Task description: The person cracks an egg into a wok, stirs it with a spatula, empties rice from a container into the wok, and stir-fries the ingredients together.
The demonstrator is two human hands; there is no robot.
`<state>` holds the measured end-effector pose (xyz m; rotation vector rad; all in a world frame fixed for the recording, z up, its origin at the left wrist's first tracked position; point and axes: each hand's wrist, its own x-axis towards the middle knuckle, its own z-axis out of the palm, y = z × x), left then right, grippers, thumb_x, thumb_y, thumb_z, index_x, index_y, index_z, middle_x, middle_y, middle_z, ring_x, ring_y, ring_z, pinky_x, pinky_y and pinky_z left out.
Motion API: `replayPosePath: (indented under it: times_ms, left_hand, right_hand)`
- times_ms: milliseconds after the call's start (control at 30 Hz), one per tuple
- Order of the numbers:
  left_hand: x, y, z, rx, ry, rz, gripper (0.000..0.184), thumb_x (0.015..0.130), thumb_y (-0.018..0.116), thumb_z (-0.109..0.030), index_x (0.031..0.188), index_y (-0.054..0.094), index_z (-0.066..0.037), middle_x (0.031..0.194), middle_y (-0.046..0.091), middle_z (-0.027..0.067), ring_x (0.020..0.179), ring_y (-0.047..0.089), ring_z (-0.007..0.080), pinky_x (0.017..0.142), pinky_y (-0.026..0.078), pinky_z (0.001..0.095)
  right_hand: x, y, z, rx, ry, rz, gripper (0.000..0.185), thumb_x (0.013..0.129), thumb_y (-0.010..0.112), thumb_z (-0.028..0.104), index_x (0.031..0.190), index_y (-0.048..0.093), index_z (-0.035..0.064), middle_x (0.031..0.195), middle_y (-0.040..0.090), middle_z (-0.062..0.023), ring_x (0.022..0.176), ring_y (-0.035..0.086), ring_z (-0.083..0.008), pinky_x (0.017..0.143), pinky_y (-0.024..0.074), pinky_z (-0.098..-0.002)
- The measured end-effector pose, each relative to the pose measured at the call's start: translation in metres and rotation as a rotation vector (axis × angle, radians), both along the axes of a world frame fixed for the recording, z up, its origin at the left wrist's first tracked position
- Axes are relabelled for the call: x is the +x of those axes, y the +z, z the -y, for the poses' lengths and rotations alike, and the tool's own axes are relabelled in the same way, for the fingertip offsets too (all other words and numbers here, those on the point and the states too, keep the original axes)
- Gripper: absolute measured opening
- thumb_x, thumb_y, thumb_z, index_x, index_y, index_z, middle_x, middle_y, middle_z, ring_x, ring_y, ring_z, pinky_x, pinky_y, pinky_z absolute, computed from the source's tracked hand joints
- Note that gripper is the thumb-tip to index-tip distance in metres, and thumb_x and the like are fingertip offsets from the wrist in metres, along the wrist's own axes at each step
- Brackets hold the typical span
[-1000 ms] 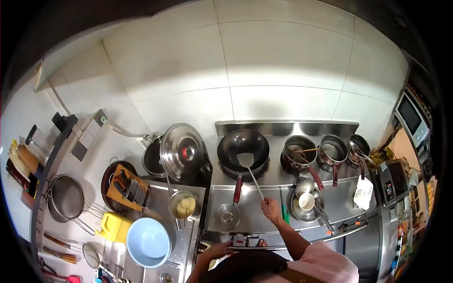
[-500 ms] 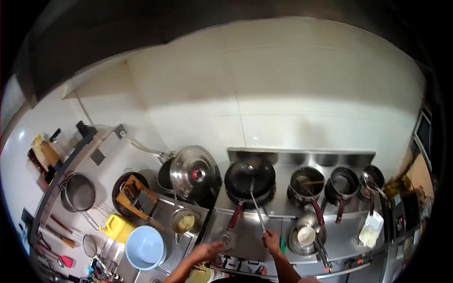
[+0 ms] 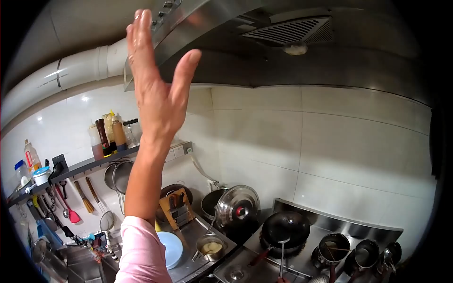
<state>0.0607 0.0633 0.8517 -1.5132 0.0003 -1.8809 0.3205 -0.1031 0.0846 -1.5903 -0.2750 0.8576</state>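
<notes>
My left hand [image 3: 158, 87] is raised high in front of the range hood [image 3: 203, 28]. Its fingers point up, thumb spread wide, and nothing is in it. The fingertips appear close to the hood's control knobs [image 3: 162, 13]; I cannot tell whether they touch. Down at the bottom edge, just a sliver of my right hand [image 3: 284, 280] shows, around the handle of a long metal wok spatula [image 3: 282, 257]. The spatula's head rests in the black wok [image 3: 285, 226] on the stove.
Right of the wok stand several saucepans [image 3: 334, 247]. A large steel lid [image 3: 238, 206] leans beside a pot at the back. On the left counter are a knife block [image 3: 177, 207], a blue basin [image 3: 171, 252] and a small pot [image 3: 211, 247]. Bottles [image 3: 113, 134] line the wall shelf.
My left hand has risen from above the counter up to the hood. The view has tilted up and turned left. My right hand stays on the spatula, now mostly out of frame.
</notes>
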Motion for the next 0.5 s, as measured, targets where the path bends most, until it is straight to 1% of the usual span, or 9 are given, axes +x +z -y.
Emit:
replayPosePath:
  times_ms: [100,133,200,300,333,367,400,467,500]
  left_hand:
    - [0.005,0.015,-0.008,0.015,-0.060,-0.065,0.076,0.088,0.071,-0.026,0.149,0.032,-0.002,0.152,0.037,0.0177,0.142,0.032,0.0327,0.114,0.028,0.0405]
    - [0.008,0.016,-0.009,0.022,-0.091,-0.080,0.075,0.087,0.073,-0.022,0.148,0.034,-0.003,0.149,0.041,0.0164,0.139,0.037,0.0315,0.112,0.032,0.0386]
    - [0.010,0.019,-0.012,0.051,-0.071,-0.059,0.076,0.085,0.074,-0.018,0.148,0.035,-0.004,0.149,0.042,0.0162,0.138,0.038,0.0313,0.112,0.032,0.0387]
    - [0.013,0.020,-0.010,0.045,-0.046,-0.009,0.072,0.084,0.074,-0.013,0.147,0.039,-0.007,0.147,0.045,0.0136,0.135,0.042,0.0302,0.111,0.034,0.0386]
    - [0.012,0.021,-0.011,0.051,-0.014,0.007,0.071,0.084,0.074,-0.013,0.146,0.040,-0.007,0.147,0.045,0.0130,0.134,0.043,0.0299,0.111,0.034,0.0386]
    - [0.012,0.021,-0.012,0.055,0.017,0.023,0.070,0.085,0.073,-0.012,0.146,0.041,-0.007,0.147,0.046,0.0123,0.134,0.044,0.0297,0.110,0.035,0.0386]
    - [0.012,0.021,-0.009,0.055,0.028,0.028,0.067,0.085,0.073,-0.012,0.145,0.043,-0.008,0.147,0.047,0.0107,0.134,0.045,0.0294,0.110,0.036,0.0386]
    - [0.009,0.019,-0.007,0.040,0.059,0.021,0.067,0.085,0.073,-0.012,0.145,0.043,-0.008,0.146,0.047,0.0112,0.134,0.045,0.0291,0.110,0.036,0.0382]
    - [0.007,0.018,-0.006,0.033,0.077,0.015,0.067,0.085,0.073,-0.012,0.145,0.043,-0.009,0.146,0.047,0.0114,0.133,0.045,0.0289,0.110,0.036,0.0380]
  right_hand:
    - [-0.010,0.046,0.011,0.064,-0.067,-0.102,0.019,0.094,0.061,0.023,0.093,0.065,0.0038,0.061,0.054,-0.0022,0.045,0.045,-0.0130,0.040,0.0354,-0.0317]
    - [-0.010,0.050,0.014,0.047,-0.053,-0.065,0.019,0.093,0.061,0.022,0.093,0.064,0.0033,0.061,0.053,-0.0024,0.045,0.045,-0.0129,0.040,0.0355,-0.0318]
    - [-0.008,0.051,0.019,0.012,-0.022,0.007,0.020,0.093,0.061,0.021,0.091,0.064,0.0022,0.060,0.053,-0.0028,0.044,0.045,-0.0127,0.040,0.0358,-0.0318]
    - [-0.004,0.037,0.015,0.056,-0.058,-0.049,0.021,0.094,0.059,0.023,0.090,0.064,0.0025,0.060,0.052,-0.0007,0.044,0.044,-0.0112,0.039,0.0346,-0.0306]
    - [0.006,0.026,0.017,0.012,0.048,-0.031,0.023,0.095,0.058,0.024,0.090,0.063,0.0031,0.059,0.051,0.0006,0.044,0.044,-0.0105,0.038,0.0337,-0.0299]
    - [0.021,-0.001,0.018,-0.033,0.152,-0.012,0.024,0.096,0.056,0.026,0.090,0.063,0.0038,0.059,0.050,0.0018,0.044,0.043,-0.0099,0.038,0.0329,-0.0292]
    - [0.023,-0.012,0.017,-0.081,0.172,-0.006,0.026,0.097,0.053,0.029,0.091,0.063,0.0055,0.058,0.049,0.0036,0.043,0.041,-0.0090,0.037,0.0312,-0.0278]
    - [0.017,0.011,0.021,-0.056,0.147,0.001,0.027,0.097,0.053,0.030,0.092,0.063,0.0062,0.058,0.048,0.0035,0.043,0.041,-0.0091,0.037,0.0311,-0.0273]
    - [0.009,0.037,0.024,-0.043,0.137,0.003,0.027,0.097,0.053,0.031,0.092,0.063,0.0065,0.058,0.048,0.0034,0.043,0.041,-0.0091,0.037,0.0311,-0.0271]
